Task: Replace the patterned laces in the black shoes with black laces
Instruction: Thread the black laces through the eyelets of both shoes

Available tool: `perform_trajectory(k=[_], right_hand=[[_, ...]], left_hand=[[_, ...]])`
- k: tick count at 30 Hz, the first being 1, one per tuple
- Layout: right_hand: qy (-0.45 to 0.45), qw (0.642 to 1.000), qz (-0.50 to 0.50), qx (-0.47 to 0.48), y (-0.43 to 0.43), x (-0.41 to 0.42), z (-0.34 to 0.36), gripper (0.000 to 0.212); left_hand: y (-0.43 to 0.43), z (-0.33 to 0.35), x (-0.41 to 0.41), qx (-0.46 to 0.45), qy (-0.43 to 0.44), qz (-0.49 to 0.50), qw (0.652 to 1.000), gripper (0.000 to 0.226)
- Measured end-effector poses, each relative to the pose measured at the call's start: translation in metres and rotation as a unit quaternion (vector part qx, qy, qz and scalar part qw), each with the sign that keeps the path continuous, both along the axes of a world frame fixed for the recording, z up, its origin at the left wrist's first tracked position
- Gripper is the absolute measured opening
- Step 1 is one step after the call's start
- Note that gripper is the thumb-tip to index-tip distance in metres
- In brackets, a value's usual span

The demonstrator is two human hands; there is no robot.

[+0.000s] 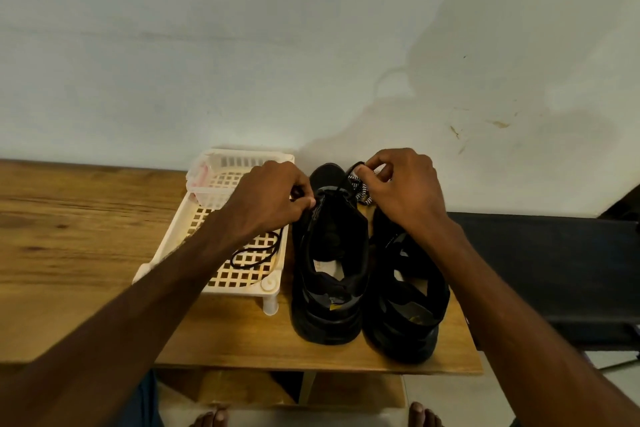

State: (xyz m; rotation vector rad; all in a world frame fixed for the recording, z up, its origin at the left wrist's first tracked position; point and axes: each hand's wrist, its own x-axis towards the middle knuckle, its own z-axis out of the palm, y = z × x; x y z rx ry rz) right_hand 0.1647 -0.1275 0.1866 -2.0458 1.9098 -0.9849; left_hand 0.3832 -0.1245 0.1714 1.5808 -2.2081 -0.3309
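Both black shoes sit heels-toward-me on the wooden table [69,218], with the right shoe [405,288] at 3 o'clock of the left shoe [329,253]. The left hand [273,198] has its fingers curled and pinches the black lace [334,191] at the left shoe's top eyelets. The right hand [401,184] pinches the other end of it at 1 o'clock. The patterned lace [360,189] is bunched just under those fingers. A spare black lace [254,255] lies coiled in the cream tray [273,282] at 9 o'clock.
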Motion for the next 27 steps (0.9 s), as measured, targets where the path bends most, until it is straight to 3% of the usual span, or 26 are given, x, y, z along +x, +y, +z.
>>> perform_trajectory(k=[3,8,11,15,16,17,19,20,22,27], right_hand=[[-0.046,0.997,0.043,0.034,0.002,0.005,-0.002,0.019],[0.004,0.992,0.083,0.091,0.008,0.011,-0.007,0.019],[-0.005,0.988,0.089,0.125,0.009,0.013,-0.008,0.028],[-0.013,0.985,0.086,0.148,0.009,0.013,-0.007,0.044],[-0.014,0.985,0.084,0.150,0.009,0.013,-0.007,0.045],[-0.015,0.985,0.083,0.151,0.009,0.013,-0.008,0.045],[-0.017,0.985,0.082,0.152,0.009,0.013,-0.009,0.044],[-0.018,0.985,0.082,0.152,0.009,0.013,-0.009,0.043],[-0.018,0.985,0.080,0.155,0.008,0.013,-0.009,0.042],[-0.011,0.985,0.078,0.152,0.007,0.014,-0.011,0.039]], left_hand=[[-0.004,-0.002,0.002,0.012,0.054,0.032,0.998,0.015],[0.001,0.013,-0.003,0.023,0.237,0.024,0.971,0.018],[0.003,0.022,-0.004,0.032,0.347,0.040,0.937,0.020],[0.002,0.030,-0.003,0.119,0.520,0.074,0.843,0.019],[0.001,0.028,-0.003,0.130,0.515,0.074,0.844,0.017],[0.001,0.025,-0.002,0.124,0.465,0.071,0.874,0.014],[0.000,0.013,0.000,0.070,0.254,0.051,0.963,0.014],[0.001,0.007,0.001,0.050,0.149,0.046,0.986,0.020],[0.001,0.001,0.001,0.044,0.052,0.034,0.997,0.028],[-0.001,0.000,0.001,0.026,0.008,0.030,0.999,0.040]])
